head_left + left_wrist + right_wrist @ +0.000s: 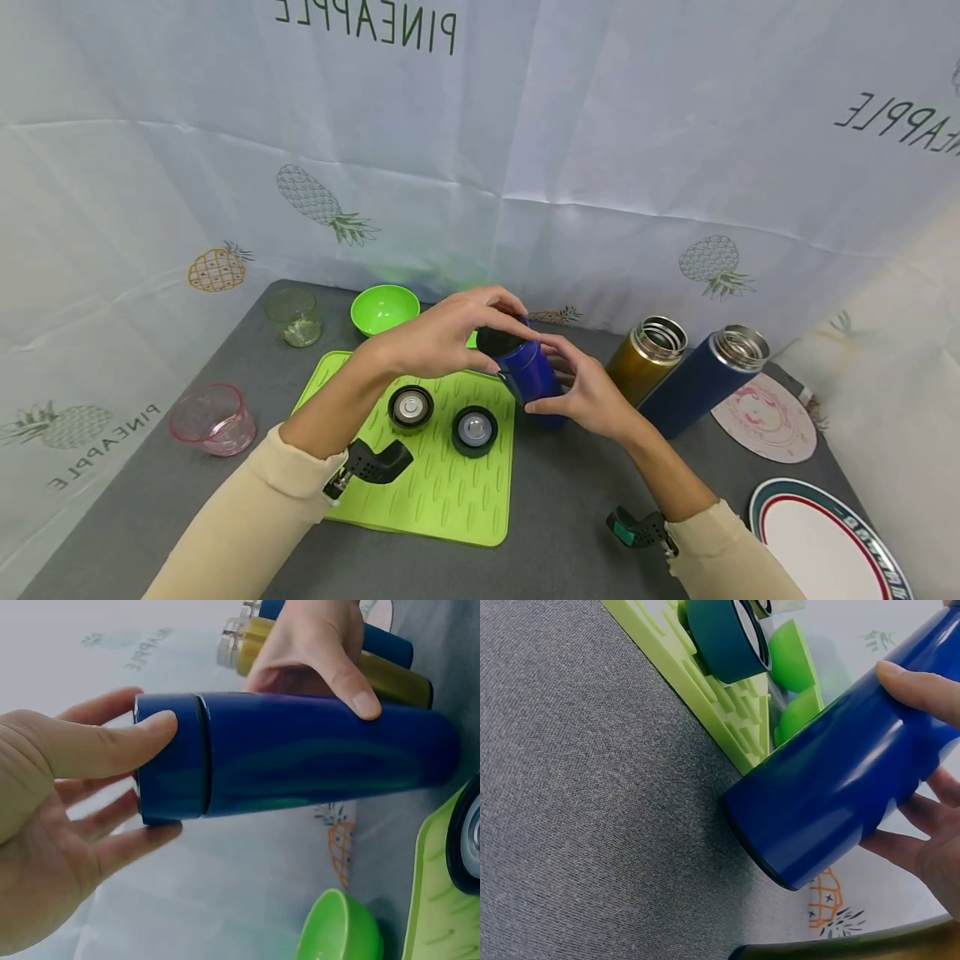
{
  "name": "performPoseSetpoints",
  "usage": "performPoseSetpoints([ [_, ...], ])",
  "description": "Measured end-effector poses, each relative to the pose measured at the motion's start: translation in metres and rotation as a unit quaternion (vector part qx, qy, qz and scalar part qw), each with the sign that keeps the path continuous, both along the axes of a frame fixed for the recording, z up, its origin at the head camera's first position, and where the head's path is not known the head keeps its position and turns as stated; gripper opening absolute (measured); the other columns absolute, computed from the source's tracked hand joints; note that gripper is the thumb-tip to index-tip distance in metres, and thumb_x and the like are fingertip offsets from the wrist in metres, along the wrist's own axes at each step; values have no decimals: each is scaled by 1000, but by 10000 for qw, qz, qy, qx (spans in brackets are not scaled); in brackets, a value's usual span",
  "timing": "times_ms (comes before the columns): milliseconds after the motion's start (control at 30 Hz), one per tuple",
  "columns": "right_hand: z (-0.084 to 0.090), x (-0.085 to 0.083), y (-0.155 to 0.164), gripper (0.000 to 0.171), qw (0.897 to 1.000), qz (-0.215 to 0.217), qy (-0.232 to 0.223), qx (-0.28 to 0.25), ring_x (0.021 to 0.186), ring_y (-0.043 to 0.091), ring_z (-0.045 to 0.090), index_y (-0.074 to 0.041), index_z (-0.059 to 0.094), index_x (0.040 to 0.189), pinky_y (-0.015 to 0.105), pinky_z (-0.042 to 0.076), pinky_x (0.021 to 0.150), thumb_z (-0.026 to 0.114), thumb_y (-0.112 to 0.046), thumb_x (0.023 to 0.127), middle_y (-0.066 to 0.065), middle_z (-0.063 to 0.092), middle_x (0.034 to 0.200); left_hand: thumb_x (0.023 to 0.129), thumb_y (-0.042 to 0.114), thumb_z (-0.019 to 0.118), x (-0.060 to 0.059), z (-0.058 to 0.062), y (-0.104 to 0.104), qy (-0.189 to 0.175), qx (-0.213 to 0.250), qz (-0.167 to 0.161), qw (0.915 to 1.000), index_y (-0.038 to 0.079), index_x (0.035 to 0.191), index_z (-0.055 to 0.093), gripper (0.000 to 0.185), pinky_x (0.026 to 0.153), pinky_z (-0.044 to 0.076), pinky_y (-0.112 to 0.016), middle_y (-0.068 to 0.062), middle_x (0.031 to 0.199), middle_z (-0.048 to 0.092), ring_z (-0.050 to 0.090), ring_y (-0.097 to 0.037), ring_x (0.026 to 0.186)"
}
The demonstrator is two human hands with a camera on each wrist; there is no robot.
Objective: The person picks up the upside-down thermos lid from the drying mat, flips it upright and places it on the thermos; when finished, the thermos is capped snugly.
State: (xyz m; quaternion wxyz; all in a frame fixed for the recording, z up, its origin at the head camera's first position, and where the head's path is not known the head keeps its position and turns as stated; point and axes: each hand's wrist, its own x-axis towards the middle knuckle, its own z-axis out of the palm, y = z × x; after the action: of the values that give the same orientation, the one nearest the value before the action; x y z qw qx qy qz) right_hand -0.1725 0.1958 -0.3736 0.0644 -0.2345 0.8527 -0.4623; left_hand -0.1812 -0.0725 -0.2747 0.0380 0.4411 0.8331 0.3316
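A blue thermos bottle [534, 379] stands upright at the right edge of the green mat, between both hands. My left hand [442, 335] grips its lid [171, 765] from above, thumb on one side and fingers around the other. A dark seam shows between lid and body. Lower down, my right hand [588, 390] holds the bottle's body with thumb and fingers. The base is right at the grey tabletop in the right wrist view. Two loose round lids, one [410, 407] on the left and one [474, 430] on the right, lie on the mat.
The ridged green mat [442, 504] lies mid-table. Right of the bottle stand a gold flask [630, 371] and a navy flask [686, 392], both lidless. A pink round plate [772, 421] and a white plate [817, 550] lie farther right. Behind are a green bowl [385, 310] and glasses [294, 317].
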Motion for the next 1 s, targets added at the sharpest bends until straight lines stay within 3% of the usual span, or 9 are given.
performPoseSetpoints([
  [100, 0, 0, -1, 92, 10000, -15, -12, -6, 133, 45, 58, -23, 40, 153, 62, 51, 104, 90, -14, 77, 18, 55, 146, 89, 21, 80, 1, -1, 1, -65, -112, 395, 9991, 22, 140, 64, 54, 104, 50, -44, -5, 139, 55, 55, -23, 128],
  [200, 0, -1, -1, 91, 10000, -21, 8, -12, 132, 44, 59, -22, 40, 153, 61, 52, 103, 90, -13, 77, 18, 56, 145, 88, 44, 78, 3, -3, 5, -49, -294, 1067, 9938, 27, 142, 62, 59, 91, 51, -39, -3, 126, 58, 58, -21, 112],
  [267, -1, -1, -1, 91, 10000, -32, 46, 3, 131, 44, 60, -21, 41, 152, 61, 53, 102, 90, -13, 76, 18, 57, 144, 86, 51, 78, 3, -3, 7, 31, -368, 1287, 9910, 28, 141, 63, 61, 83, 49, -35, -2, 118, 60, 58, -19, 103],
  [400, -1, 0, -2, 92, 9999, -1, 156, 53, 130, 46, 60, -20, 40, 153, 62, 53, 101, 90, -13, 76, 20, 57, 144, 88, 38, 80, 1, 0, 5, 50, -264, 865, 9959, 24, 140, 64, 57, 83, 49, -33, -3, 121, 63, 59, -18, 108],
  [533, -1, 0, -3, 93, 9997, -2, 212, 126, 131, 45, 60, -22, 38, 153, 63, 52, 103, 90, -14, 77, 20, 56, 146, 88, 16, 81, -1, 2, -1, -25, -158, 159, 9997, 19, 140, 65, 55, 94, 52, -40, -7, 136, 59, 56, -24, 125],
  [600, -1, 0, -3, 93, 9997, -24, 205, 134, 131, 45, 60, -23, 38, 153, 63, 51, 103, 90, -14, 77, 19, 56, 146, 88, 11, 79, 0, 2, -2, -48, -183, 25, 9998, 19, 140, 64, 55, 100, 52, -44, -9, 143, 56, 54, -26, 132],
  [700, -1, 0, -3, 93, 9997, -63, 203, 140, 131, 45, 59, -22, 37, 154, 63, 51, 103, 90, -13, 77, 19, 55, 146, 90, 19, 78, 2, 1, 1, -17, -267, 352, 9990, 21, 142, 62, 54, 104, 51, -46, -9, 145, 54, 53, -26, 133],
  [867, -1, -1, -3, 92, 9996, -110, 197, 152, 132, 47, 59, -22, 38, 153, 63, 52, 101, 90, -14, 77, 19, 55, 146, 84, 49, 80, 6, -3, 10, 228, -498, 1408, 9885, 26, 141, 63, 64, 85, 50, -37, -5, 119, 61, 59, -21, 103],
  [1000, -1, -1, -3, 92, 9995, -74, 240, 175, 130, 48, 60, -21, 38, 152, 63, 52, 101, 91, -15, 76, 20, 56, 145, 83, 46, 83, 7, -2, 12, 300, -450, 1462, 9878, 27, 138, 66, 61, 80, 46, -33, -3, 111, 64, 59, -19, 97],
])
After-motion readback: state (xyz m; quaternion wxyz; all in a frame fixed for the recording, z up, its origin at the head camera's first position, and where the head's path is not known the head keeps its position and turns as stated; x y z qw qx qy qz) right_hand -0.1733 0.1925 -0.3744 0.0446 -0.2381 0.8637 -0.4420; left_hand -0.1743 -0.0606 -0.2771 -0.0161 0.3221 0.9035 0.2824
